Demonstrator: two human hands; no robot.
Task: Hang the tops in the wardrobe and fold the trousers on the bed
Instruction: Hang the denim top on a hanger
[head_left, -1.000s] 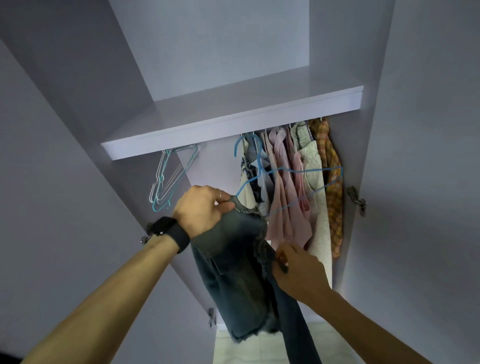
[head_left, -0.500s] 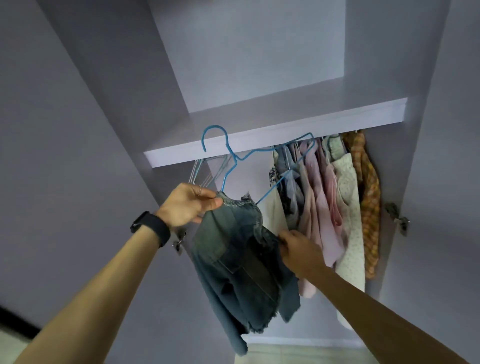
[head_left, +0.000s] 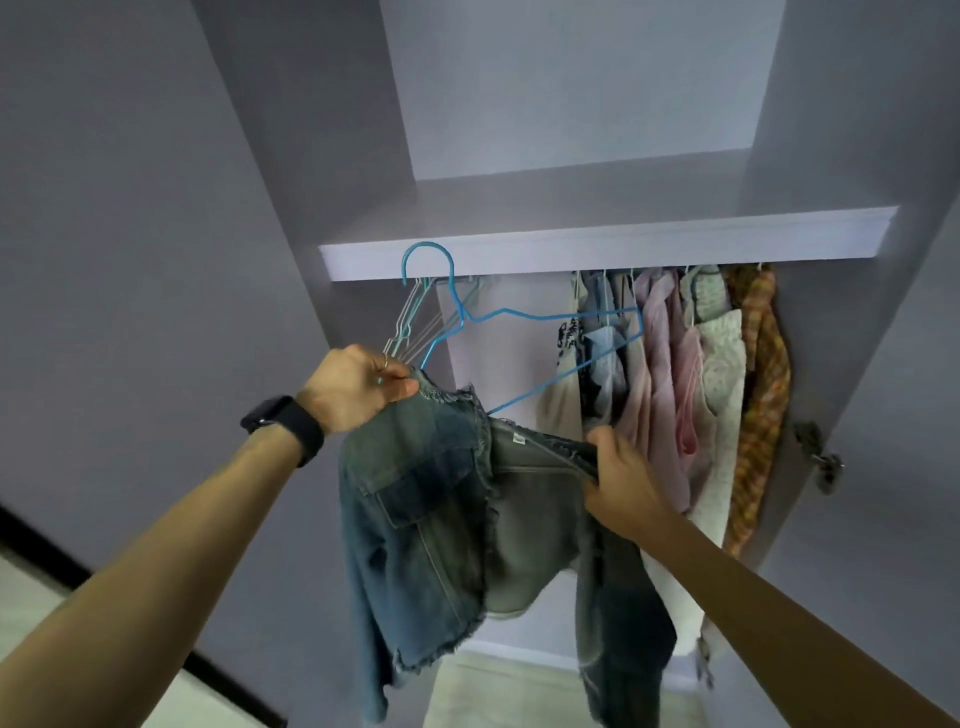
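Clearly the step in hand is dressing the denim jacket (head_left: 426, 499) onto the blue wire hanger (head_left: 524, 315), both held up just below the wardrobe shelf (head_left: 597, 242). The left hand (head_left: 358, 387) pinches the jacket's frayed shoulder edge together with the hanger's near corner, thumb and fingers closed tight on them. The right hand (head_left: 621, 478) grips the opposite side of the neck opening, fingers curled round the denim and spreading it wide. The hanger's far corner juts free below the shelf, in front of the hung tops (head_left: 670, 374).

To do this well, I judge the right hand should draw its shoulder over that free corner while the left holds firm, so the wire cannot slip out. The denim looks heavy and stiff, so it wants seating evenly.

Empty hangers (head_left: 415, 325) hang under the shelf's left end, the tops crowd its right half, and a bare stretch lies between them. The free corner could snag the nearest top, and the hook must clear the shelf's front lip.
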